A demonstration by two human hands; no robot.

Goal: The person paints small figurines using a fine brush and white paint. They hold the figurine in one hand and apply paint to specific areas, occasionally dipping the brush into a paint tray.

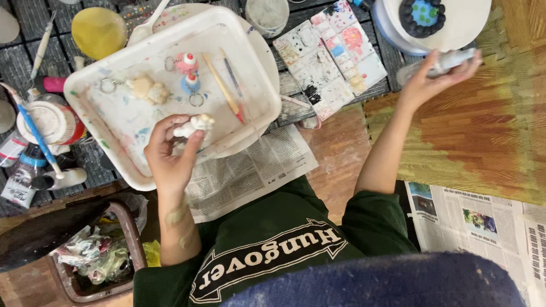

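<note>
Holding a small white clay figurine (193, 126) in my left hand (170, 153), I have thumb and fingertips pinched together around it, just above the near edge of the white plastic tray (114, 113). The figurine sits upright in that grip, pale and unpainted as far as I can tell.

My right hand (429, 77) is stretched well away to the other side, its grip closed around a slim pale tube (449, 61), held slanted over the wood-patterned floor mat (478, 131). Just beyond it sits a white round container (455, 28) with a ring of dark blobs around a blue and green centre.

Inside the tray lie a cream figurine on a keyring (147, 88), a pink charm (186, 61) and a blue charm (191, 82), each with a metal ring, plus two thin brushes (224, 85) lying side by side. Between tray and container rests a white paint palette (330, 57) smeared with pink, blue and black. A sheet of newspaper (250, 170) lies under the tray's near corner, close to my green shirt (273, 250). A yellow round lid (98, 29) lies past the tray's far left corner, and a bin of crumpled scraps (96, 256) stands by my left forearm.
</note>
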